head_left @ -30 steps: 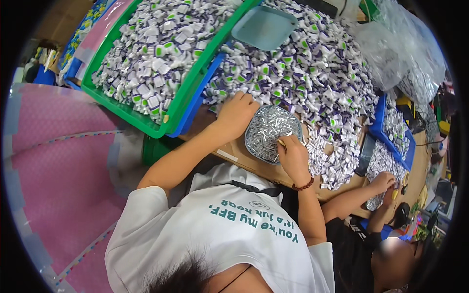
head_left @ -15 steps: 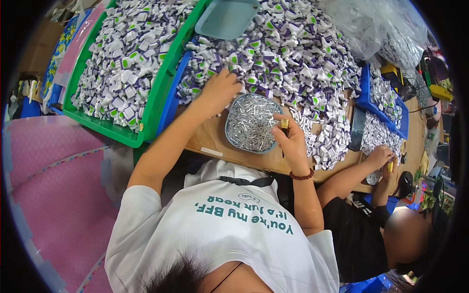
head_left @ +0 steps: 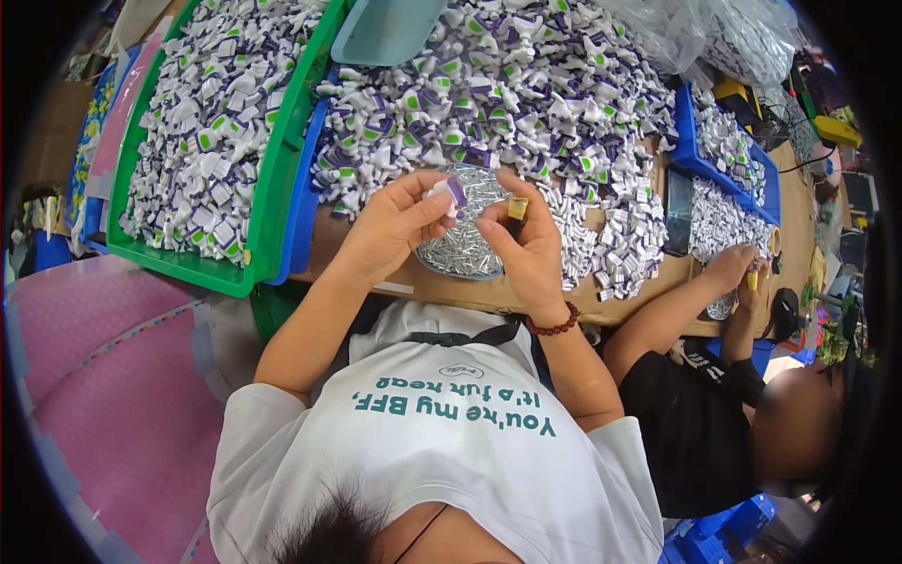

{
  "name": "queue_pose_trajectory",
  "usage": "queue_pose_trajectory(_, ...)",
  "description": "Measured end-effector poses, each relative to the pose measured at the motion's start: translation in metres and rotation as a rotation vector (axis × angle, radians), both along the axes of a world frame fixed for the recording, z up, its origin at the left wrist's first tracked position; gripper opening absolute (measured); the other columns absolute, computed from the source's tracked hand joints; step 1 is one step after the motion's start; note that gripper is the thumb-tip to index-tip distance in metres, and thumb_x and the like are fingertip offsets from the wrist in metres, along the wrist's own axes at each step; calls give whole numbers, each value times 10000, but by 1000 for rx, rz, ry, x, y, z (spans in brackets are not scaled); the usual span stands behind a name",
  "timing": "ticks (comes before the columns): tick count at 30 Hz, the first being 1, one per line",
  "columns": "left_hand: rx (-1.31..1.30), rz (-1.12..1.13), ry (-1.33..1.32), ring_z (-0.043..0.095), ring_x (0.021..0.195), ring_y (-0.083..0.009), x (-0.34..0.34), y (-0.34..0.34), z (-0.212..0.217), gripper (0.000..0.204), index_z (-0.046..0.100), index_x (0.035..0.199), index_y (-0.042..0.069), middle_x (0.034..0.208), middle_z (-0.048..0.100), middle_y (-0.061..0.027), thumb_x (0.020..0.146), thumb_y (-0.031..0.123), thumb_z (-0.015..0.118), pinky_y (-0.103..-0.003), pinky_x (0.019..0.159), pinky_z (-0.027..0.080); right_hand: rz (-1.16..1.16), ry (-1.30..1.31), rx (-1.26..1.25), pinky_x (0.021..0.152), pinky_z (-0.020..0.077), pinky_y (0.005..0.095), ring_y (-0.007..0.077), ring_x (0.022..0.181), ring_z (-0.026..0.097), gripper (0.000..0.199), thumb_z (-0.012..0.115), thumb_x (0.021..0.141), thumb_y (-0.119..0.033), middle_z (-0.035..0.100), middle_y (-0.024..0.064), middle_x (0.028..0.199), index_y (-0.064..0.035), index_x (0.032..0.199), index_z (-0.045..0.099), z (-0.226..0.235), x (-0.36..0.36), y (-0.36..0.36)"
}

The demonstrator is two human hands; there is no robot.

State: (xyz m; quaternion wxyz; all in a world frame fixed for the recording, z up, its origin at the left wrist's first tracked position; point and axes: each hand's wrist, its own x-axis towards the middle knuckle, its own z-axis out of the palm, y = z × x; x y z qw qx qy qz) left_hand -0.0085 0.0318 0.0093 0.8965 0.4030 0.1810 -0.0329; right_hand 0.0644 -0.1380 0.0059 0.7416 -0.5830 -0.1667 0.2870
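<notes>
Heaped white-and-purple parts [head_left: 526, 85] crowd the bench; my left hand [head_left: 390, 226] pinches one purple-tipped piece [head_left: 449, 192], my right hand [head_left: 526, 240] pinches a yellow cap [head_left: 517, 208]. Joining step, I'd say: alignment next.

A small white piece with a purple end [head_left: 449, 192] sits raised beside a small yellow cap [head_left: 517, 208].

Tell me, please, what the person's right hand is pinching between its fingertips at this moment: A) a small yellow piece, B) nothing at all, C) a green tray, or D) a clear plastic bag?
A: the right hand pinches a small yellow piece at its fingertips above the round dish of silvery parts, while the left hand holds a small white and purple piece.
</notes>
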Motion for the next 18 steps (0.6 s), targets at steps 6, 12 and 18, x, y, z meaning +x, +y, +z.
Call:
queue_pose_trajectory(6,40,3,3,561,793,-70,-1,-7,-2,245,531,1115,28,924,577,-9,891,121,565,-196,700,473,-36,-46,-10,712,429,190,59,794,513,500,615,811,16,542,9,866,-26,1263,404,-3,-3,-2)
queue_pose_trajectory(12,36,-8,-14,565,794,-75,-1,-7,-2,236,533,1096,23,939,568,-18,880,109,577,-201,697,474,-57,-41,18,703,426,183,52,781,512,503,623,808,16,550,9,865,-28,1260,407,-6,-4,-3)
queue_pose_trajectory(18,66,-46,31,560,789,-67,-1,-9,-5,240,534,1096,30,931,568,-16,870,90,588,-188,673,474,-74,-48,28,677,432,184,51,761,516,505,624,804,19,555,8,863,-28,1257,406,-6,-5,-3)
